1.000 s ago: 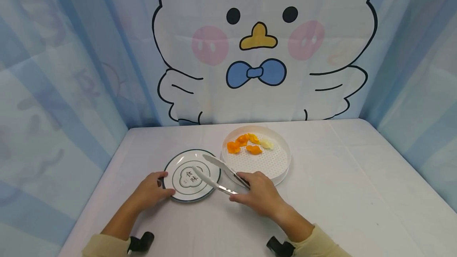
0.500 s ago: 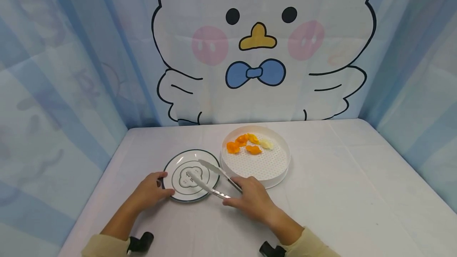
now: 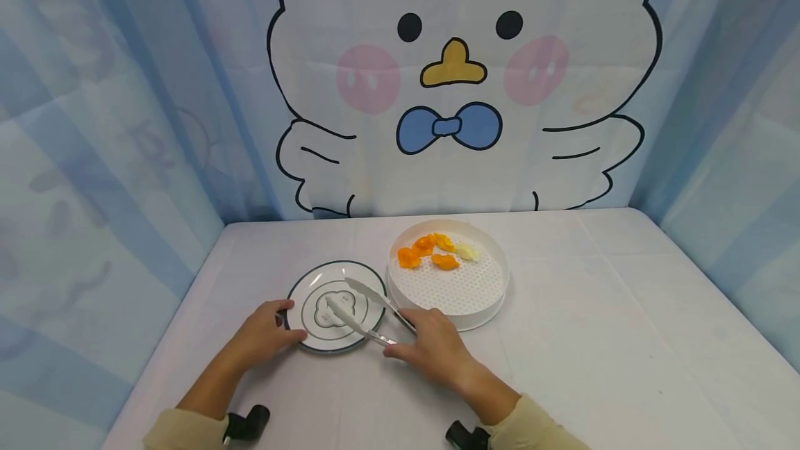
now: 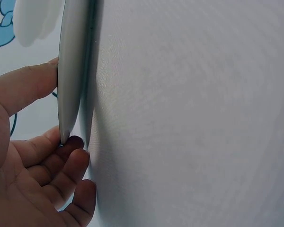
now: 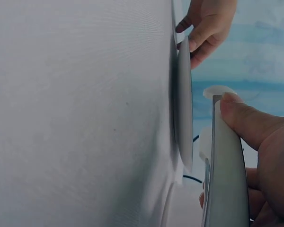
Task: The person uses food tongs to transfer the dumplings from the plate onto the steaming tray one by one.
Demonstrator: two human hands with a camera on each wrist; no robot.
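Note:
My left hand [image 3: 259, 337] pinches the left rim of a white plate [image 3: 307, 297] with a dark edge line. In the left wrist view the thumb lies on the plate's [image 4: 72, 75] face, with fingers curled by its rim. My right hand [image 3: 436, 346] holds metal tongs [image 3: 351, 321] with whitish tips. The two tong arms stand apart over the plate, nothing between them. Whether the tips touch the plate cannot be told. In the right wrist view the thumb presses the tongs' [image 5: 227, 165] arm, beside the plate [image 5: 185, 104] seen edge-on.
Behind the right hand, a round white tray [image 3: 465, 294] with a dimpled or perforated floor holds several soft pieces: orange ones [image 3: 409, 257], a yellow one [image 3: 444, 242] and a pale one [image 3: 467, 252]. A white cloth covers the table [image 3: 594, 339]. Printed curtains [image 3: 450, 179] surround it.
My right hand and the tongs have moved left and slightly toward me, further over the plate. The left hand and the plate stay where they were.

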